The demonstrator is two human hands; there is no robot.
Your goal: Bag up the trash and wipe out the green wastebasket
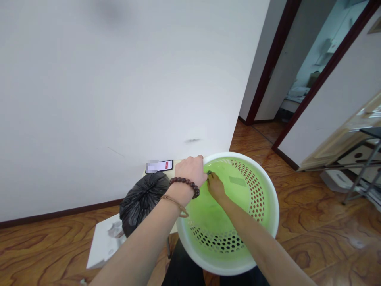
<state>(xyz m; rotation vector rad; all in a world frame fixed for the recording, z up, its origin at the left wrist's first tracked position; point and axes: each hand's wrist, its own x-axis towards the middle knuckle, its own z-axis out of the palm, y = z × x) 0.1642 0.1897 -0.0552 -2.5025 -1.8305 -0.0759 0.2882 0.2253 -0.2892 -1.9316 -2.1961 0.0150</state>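
A round plastic basket (228,260), green inside with a white rim and rows of holes, is tilted up in front of me above my legs. My left hand (189,169), with a beaded bracelet and a tan band on its wrist, is closed over the basket's far left rim. Inside the basket, my right hand (216,186) presses its closed fingers against the green wall near that same rim. A small dark bit shows at its fingertips, too little to name. On the basket's inner wall is a greyish rectangular patch (237,181).
Left of the basket, a phone (165,165) lies on a pale surface beside a full black plastic bag (143,198). A white box-like object (102,242) is on the wood floor (300,198). A white wall (119,99) stands ahead, with a doorway (285,75) at right.
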